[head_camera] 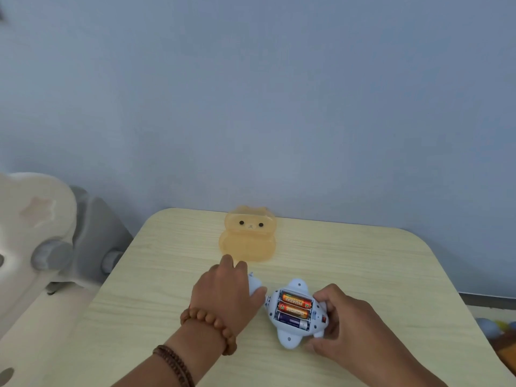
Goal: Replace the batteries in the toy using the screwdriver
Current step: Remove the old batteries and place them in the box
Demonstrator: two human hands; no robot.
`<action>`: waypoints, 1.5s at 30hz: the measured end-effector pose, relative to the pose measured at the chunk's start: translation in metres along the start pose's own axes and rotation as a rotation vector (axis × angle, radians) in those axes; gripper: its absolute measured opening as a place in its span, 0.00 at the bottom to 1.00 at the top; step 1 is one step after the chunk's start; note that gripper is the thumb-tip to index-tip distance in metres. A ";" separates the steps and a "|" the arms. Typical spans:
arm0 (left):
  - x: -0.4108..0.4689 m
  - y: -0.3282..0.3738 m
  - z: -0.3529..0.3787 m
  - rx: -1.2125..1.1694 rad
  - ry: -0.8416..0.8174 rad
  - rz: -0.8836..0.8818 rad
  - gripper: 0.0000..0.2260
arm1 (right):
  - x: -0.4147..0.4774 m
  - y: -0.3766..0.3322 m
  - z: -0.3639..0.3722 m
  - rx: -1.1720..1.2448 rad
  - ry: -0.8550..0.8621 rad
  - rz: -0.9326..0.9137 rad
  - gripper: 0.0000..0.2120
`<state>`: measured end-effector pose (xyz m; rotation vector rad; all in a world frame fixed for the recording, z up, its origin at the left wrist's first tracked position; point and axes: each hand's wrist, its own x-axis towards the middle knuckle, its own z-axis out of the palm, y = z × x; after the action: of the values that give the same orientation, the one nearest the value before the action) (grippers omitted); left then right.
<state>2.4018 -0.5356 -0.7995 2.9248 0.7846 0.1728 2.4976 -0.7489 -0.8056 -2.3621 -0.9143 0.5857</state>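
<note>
A pale blue toy (290,335) lies upside down on the table, its battery bay uncovered. Three batteries (295,310) sit in the bay: two orange-red ones and a dark blue one nearest me. My right hand (354,328) grips the toy's right side. My left hand (226,291) rests palm down just left of the toy, over a small pale blue piece (254,284) that looks like the battery cover; whether the fingers hold it is unclear. No screwdriver is visible.
A translucent orange bear-shaped box (248,236) stands at the back of the light wooden table (363,263). A white and grey plastic chair or playpen part (55,247) is at the left. A blue wall rises behind.
</note>
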 end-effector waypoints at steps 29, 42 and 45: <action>-0.012 0.010 -0.017 -0.180 0.237 0.213 0.22 | -0.001 0.011 -0.010 0.035 -0.042 -0.026 0.24; -0.016 0.025 0.013 -0.474 -0.160 0.397 0.35 | 0.002 0.004 -0.025 0.141 0.033 -0.110 0.32; -0.017 0.028 0.011 -0.572 -0.170 0.330 0.31 | -0.001 0.003 -0.024 0.146 0.047 -0.103 0.34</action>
<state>2.4023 -0.5687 -0.8078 2.4508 0.1751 0.1424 2.5120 -0.7592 -0.7895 -2.1767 -0.9332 0.5348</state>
